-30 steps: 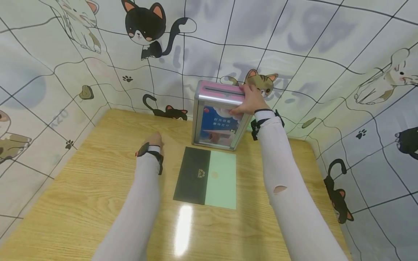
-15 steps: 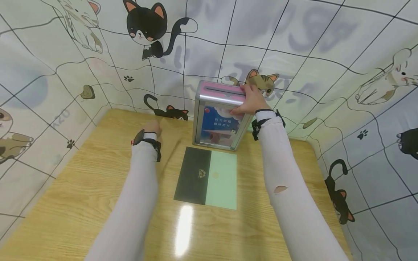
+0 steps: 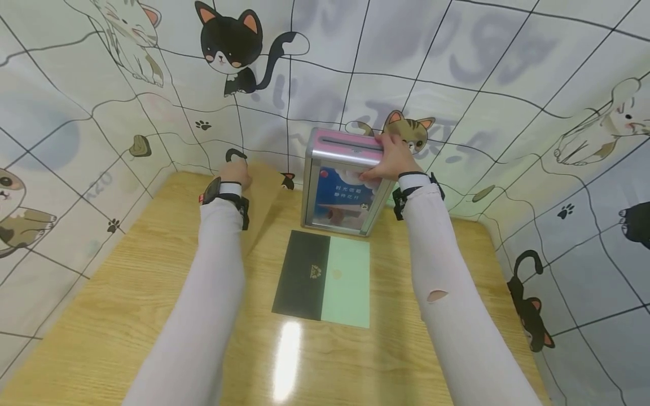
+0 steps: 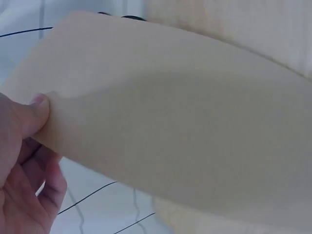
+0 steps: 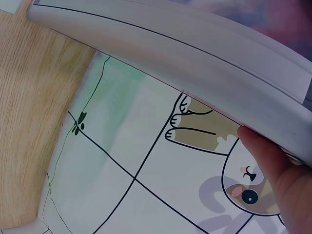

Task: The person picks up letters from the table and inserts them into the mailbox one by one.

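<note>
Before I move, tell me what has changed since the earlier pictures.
The left hand has moved up and slightly left in the head view, toward the cat-patterned wall, drawing the tan sheet along. The right hand stays on the box; the black-and-mint paper lies where it was.

A plain tan paper sheet point(image 4: 180, 122), gently bowed, is raised left of an upright, rectangular, silver-framed box point(image 3: 342, 197) with a slotted pink top and blue-printed front.

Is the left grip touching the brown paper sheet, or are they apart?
Touching. In the left wrist view, the left grip pinches the brown paper sheet by its edge, the thumb lying on its surface.
</note>
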A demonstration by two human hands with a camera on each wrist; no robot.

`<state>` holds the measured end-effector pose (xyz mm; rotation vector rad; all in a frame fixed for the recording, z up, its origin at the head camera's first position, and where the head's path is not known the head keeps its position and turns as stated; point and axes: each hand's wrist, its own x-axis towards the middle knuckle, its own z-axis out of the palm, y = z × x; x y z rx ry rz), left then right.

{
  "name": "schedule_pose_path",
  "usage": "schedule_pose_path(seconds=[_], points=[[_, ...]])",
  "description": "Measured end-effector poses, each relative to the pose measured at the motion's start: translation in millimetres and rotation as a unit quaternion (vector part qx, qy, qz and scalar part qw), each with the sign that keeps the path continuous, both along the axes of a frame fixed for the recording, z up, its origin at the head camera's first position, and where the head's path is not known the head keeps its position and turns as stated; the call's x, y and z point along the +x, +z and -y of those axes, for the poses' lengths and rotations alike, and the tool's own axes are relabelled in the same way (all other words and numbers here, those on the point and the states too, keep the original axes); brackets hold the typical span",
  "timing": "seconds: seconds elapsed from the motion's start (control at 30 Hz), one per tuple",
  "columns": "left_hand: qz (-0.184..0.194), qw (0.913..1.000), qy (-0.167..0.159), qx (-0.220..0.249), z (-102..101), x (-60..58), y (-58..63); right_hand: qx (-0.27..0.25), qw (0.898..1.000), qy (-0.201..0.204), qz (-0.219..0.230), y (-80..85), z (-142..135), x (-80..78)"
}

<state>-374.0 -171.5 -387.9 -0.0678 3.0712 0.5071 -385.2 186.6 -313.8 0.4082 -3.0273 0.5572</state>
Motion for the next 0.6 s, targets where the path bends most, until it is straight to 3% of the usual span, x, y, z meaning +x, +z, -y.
schedule_pose_path(seconds=[0.2,0.6], points=[[-0.027,0.9993,-0.025,0.012,4.7,0.5,30.1,0.0,1.0,0.0,0.0,0.7,0.8,2.7],[-0.037,0.9987,-0.028,0.019,13.2,-1.0,75.5,0.002,1.0,0.0,-0.003,-2.2,-0.5,-2.5]])
